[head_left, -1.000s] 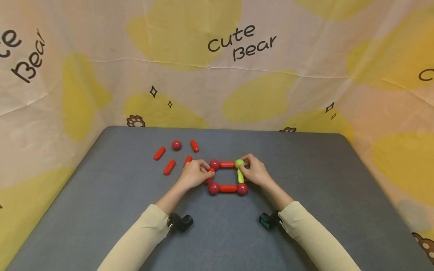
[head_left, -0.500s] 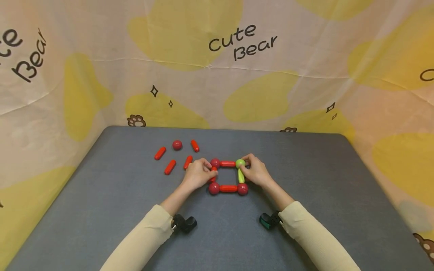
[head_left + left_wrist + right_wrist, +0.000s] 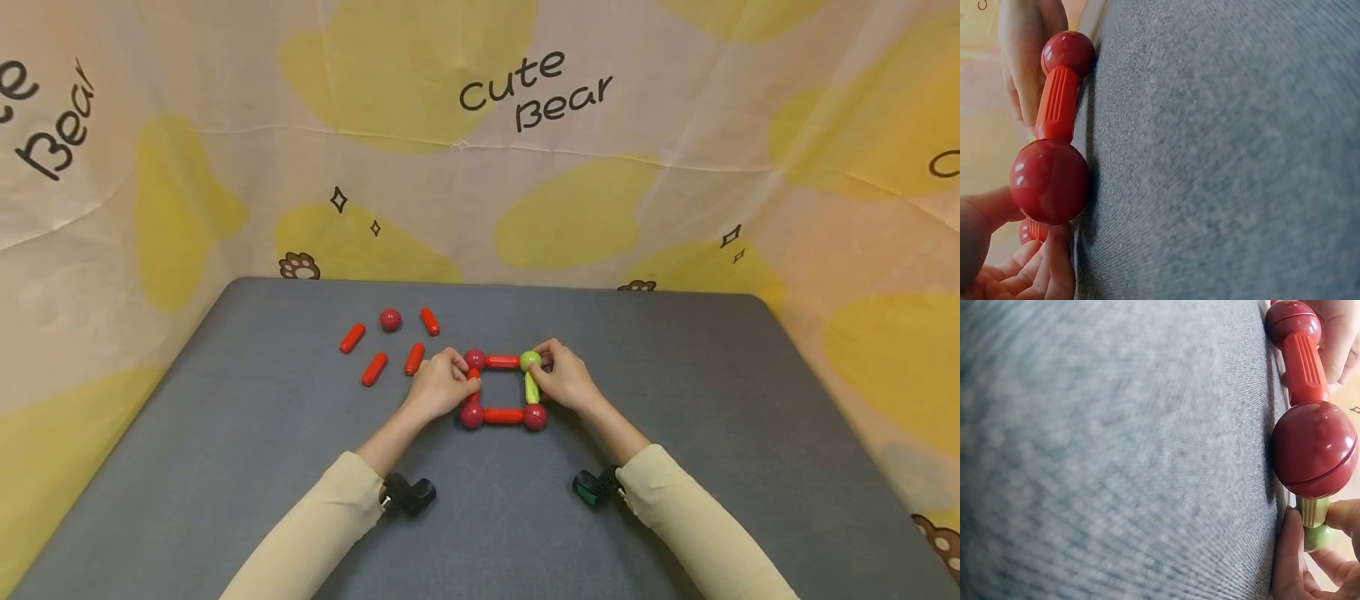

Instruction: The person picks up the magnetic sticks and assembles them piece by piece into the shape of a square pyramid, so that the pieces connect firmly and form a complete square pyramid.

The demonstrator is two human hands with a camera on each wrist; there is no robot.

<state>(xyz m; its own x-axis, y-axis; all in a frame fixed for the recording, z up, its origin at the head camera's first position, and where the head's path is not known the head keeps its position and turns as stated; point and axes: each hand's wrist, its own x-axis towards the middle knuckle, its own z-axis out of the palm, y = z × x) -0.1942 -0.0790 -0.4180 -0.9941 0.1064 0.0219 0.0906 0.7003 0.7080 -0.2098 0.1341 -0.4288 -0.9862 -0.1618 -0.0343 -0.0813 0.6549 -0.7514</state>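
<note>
A square of rods and balls lies on the grey table. Its far side is a red rod (image 3: 502, 362) between a red ball (image 3: 474, 359) and a green ball (image 3: 530, 361). The near red rod (image 3: 503, 416) joins two more red balls (image 3: 472, 415). My left hand (image 3: 437, 386) pinches the left side's red rod (image 3: 474, 385), partly covered by the fingers. At the right side, my right hand (image 3: 564, 377) grips the green ball and the green rod (image 3: 532, 388) below it. In the right wrist view, fingertips lie on both sides of the green rod (image 3: 1314, 512).
Left of the square lie several loose red rods (image 3: 374, 369) and one loose red ball (image 3: 390, 320). A patterned cloth (image 3: 420, 100) rises behind the table (image 3: 675, 400). Each wrist carries a small black camera (image 3: 408, 494).
My left hand has moved slightly right, bringing the red rod from a slant into line between the two left balls. My right hand has stayed in place.
</note>
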